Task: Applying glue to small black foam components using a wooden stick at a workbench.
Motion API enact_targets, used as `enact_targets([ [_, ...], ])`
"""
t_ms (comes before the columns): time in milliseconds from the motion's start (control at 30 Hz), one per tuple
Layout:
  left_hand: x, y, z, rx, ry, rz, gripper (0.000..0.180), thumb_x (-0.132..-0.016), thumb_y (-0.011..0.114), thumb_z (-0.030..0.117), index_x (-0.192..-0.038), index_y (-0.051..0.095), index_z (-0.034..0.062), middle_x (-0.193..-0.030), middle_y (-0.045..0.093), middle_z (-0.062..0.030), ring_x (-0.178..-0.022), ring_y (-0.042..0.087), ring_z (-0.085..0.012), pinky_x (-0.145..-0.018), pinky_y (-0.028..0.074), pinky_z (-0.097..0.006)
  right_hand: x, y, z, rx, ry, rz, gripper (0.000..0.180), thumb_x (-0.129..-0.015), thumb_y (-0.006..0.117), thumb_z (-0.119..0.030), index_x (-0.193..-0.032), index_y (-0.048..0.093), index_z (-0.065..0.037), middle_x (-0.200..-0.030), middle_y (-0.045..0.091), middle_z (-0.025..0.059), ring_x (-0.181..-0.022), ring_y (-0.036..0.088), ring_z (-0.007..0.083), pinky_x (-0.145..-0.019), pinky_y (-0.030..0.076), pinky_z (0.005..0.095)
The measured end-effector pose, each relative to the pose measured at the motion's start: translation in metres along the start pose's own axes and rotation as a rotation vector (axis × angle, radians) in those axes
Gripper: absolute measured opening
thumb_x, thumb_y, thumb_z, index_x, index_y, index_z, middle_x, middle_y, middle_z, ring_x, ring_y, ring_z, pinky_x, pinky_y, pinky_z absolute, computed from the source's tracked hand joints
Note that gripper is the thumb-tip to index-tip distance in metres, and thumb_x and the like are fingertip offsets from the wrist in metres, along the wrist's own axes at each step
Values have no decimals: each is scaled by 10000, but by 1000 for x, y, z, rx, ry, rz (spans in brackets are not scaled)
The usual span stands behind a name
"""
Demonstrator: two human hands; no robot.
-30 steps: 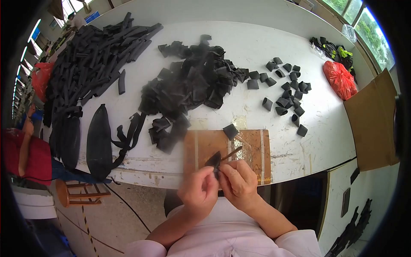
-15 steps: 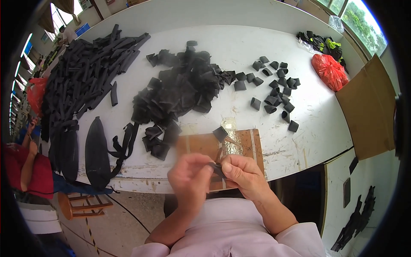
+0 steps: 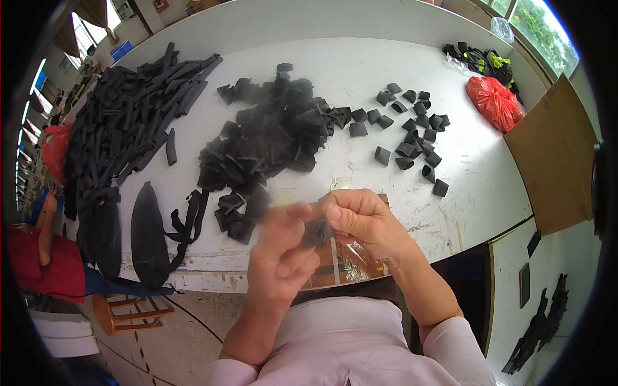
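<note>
Both hands, left hand and right hand, pinch one small black fabric piece just below the central black pile, apparently folding it.

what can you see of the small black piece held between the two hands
The small black piece is dark, matte and soft-looking, like fabric or foam, and seems folded or curled. It is held up in front of the table edge, above a brown board. The right hand pinches it from above with thumb and fingers; the left hand touches its left side, blurred. It resembles the cut pieces in the black pile behind.
</note>
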State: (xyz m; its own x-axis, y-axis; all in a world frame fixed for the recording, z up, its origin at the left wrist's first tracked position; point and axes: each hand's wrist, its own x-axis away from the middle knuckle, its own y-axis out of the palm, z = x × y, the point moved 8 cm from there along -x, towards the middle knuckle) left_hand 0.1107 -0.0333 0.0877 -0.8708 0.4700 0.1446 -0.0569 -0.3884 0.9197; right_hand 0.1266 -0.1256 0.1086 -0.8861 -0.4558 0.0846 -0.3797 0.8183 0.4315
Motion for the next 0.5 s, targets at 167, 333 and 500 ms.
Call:
enact_targets([
  [167,5,-11,-13,76,-53,-52,202,-853,476,34,-1053,480,8,-851,595,-150,-324,297,-26,-327,235,-170,-3,-8,23,-28,50,-35,284,-884,525,-304,-729,542,-66,-641,447,-68,-587,351,21,-511,281,170],
  [333,10,-5,10,-574,230,197,250,-798,582,43,-1041,523,37,-828,583,-29,-530,435,-29,-425,290,-158,-1,-7,17,160,-73,-10,291,-885,523,-293,-747,543,-38,-624,470,-51,-628,427,28,-553,369,190],
  [500,17,54,34,-1297,757,-33,210,-791,588,43,-990,559,-13,-918,587,-80,-882,554,-163,-785,429,-265,19,-11,-15,602,-344,246,254,-821,599,-259,-858,557,-11,-733,541,44,-682,525,121,-580,439,252],
])
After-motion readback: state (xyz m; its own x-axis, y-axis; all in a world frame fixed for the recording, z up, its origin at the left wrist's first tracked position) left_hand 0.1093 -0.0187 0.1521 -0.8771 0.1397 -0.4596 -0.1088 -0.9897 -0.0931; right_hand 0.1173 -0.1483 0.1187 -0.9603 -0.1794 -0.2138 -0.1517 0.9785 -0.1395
